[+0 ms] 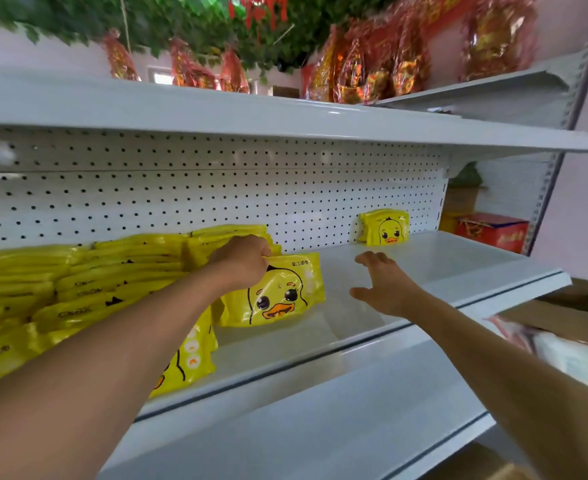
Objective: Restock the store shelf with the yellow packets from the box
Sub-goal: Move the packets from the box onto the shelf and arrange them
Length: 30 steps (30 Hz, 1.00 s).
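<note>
Head view: left hand [242, 261] fingers pinch a duck packet [278, 292] (upright on shelf [424, 268]); right hand [386, 285] fingers spread, empty.

We see red and gold foil packages [365, 69] lined along the top shelf, green leafy garlands [181, 19] hanging above them. Past the perforated back panel [216, 199], a red carton [491, 232] sits at right. Lower right, a brown cardboard flap [559, 318] shows, blurred.

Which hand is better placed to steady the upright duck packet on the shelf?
Left. The left hand already pinches the packet at its top edge. The right hand is open, apart from it, over bare shelf.
</note>
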{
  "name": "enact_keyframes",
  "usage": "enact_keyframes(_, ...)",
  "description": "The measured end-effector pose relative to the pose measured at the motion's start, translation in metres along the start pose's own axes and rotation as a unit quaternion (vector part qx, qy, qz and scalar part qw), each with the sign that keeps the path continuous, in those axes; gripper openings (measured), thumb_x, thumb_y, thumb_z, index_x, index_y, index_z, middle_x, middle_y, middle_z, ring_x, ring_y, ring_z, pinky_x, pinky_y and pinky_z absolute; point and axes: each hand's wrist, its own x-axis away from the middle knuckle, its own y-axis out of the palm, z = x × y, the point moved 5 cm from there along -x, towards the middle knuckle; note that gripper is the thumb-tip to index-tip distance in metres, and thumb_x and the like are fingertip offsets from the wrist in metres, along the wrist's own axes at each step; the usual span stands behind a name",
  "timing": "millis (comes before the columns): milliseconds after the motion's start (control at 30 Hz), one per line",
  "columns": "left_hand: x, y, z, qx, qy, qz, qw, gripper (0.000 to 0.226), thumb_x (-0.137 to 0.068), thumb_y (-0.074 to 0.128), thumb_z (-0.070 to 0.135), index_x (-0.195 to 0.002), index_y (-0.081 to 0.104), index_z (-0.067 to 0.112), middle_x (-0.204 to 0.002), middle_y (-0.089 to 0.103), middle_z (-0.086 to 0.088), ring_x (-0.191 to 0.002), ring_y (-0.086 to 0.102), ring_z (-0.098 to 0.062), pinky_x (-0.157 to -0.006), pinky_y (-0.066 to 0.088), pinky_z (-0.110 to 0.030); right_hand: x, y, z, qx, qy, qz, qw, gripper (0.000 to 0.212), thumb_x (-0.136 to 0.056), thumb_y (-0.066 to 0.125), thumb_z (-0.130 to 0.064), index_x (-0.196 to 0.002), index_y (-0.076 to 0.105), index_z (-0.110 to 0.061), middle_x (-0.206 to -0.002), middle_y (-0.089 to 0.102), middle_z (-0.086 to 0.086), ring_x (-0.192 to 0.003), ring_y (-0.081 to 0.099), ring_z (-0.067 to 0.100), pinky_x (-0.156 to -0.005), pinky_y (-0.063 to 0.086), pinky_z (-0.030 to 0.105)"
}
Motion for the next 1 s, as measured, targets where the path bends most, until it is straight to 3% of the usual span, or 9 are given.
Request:
enact_keyframes(133, -0.004, 0.016, -0.012, -0.035, -0.022, -0.019, 0.999, 0.029, -0.093, 0.05, 0.013, -0.121, 0.059, 0.019, -0.13, 0.055, -0.007, -0.118, 0.051, -0.028, -0.095, 0.045, -0.036, 0.009, 0.001, 0.008, -0.007, 0.014, -0.003, 1.0, 0.064, -0.085, 0.065, -0.03, -0.138, 0.034, -0.013, -0.139, 0.037, 0.013, -0.128, 0.037, 0.029, -0.105, 0.034, 0.037)
enact_keyframes(333, -0.008, 0.016, -0.012, -0.074, -0.028, 0.01, 0.997, 0.017, -0.083, 0.059, 0.011, -0.098, 0.068, 0.014, -0.109, 0.065, -0.006, -0.1, 0.06, -0.028, -0.08, 0.051, -0.033, 0.017, 0.008, 0.011, -0.028, 0.024, -0.005, 0.999, 0.063, -0.085, 0.065, -0.028, -0.138, 0.034, -0.014, -0.14, 0.037, 0.012, -0.128, 0.038, 0.028, -0.105, 0.034, 0.035)
enact_keyframes(467, -0.008, 0.013, -0.007, -0.069, 0.001, 0.035, 0.997, 0.03, -0.08, 0.062, 0.008, -0.105, 0.06, 0.025, -0.119, 0.056, 0.002, -0.114, 0.052, -0.022, -0.085, 0.048, -0.034, 0.026, 0.01, 0.013, -0.036, 0.027, -0.004, 0.999, 0.065, -0.085, 0.066, -0.027, -0.139, 0.034, -0.013, -0.141, 0.037, 0.012, -0.129, 0.037, 0.028, -0.106, 0.035, 0.036)
enact_keyframes(533, -0.005, 0.015, 0.001, -0.078, 0.027, 0.049, 0.995, 0.04, -0.078, 0.061, 0.004, -0.112, 0.056, 0.026, -0.12, 0.051, 0.001, -0.117, 0.048, -0.021, -0.08, 0.044, -0.032, 0.033, 0.008, 0.015, -0.032, 0.024, -0.003, 0.999, 0.065, -0.085, 0.066, -0.027, -0.14, 0.033, -0.014, -0.143, 0.036, 0.011, -0.13, 0.036, 0.027, -0.106, 0.034, 0.036)
enact_keyframes(733, 0.009, 0.032, 0.055, -0.082, 0.098, 0.075, 0.989, 0.043, -0.08, 0.057, 0.005, -0.119, 0.051, 0.022, -0.12, 0.052, -0.002, -0.116, 0.047, -0.023, -0.076, 0.042, -0.032, 0.065, -0.009, 0.035, -0.009, 0.014, 0.005, 1.0, 0.067, -0.085, 0.064, -0.03, -0.141, 0.031, -0.016, -0.145, 0.031, 0.006, -0.134, 0.024, 0.026, -0.108, 0.028, 0.036)
enact_keyframes(1000, 0.057, 0.088, 0.176, -0.02, 0.167, 0.029, 0.985, 0.04, -0.082, 0.062, 0.016, -0.118, 0.05, 0.024, -0.122, 0.052, 0.002, -0.117, 0.047, -0.02, -0.087, 0.042, -0.033, 0.143, -0.019, 0.111, 0.01, 0.026, -0.031, 0.999, 0.069, -0.086, 0.063, -0.036, -0.143, 0.029, -0.019, -0.148, 0.028, 0.005, -0.137, 0.021, 0.026, -0.11, 0.024, 0.035)
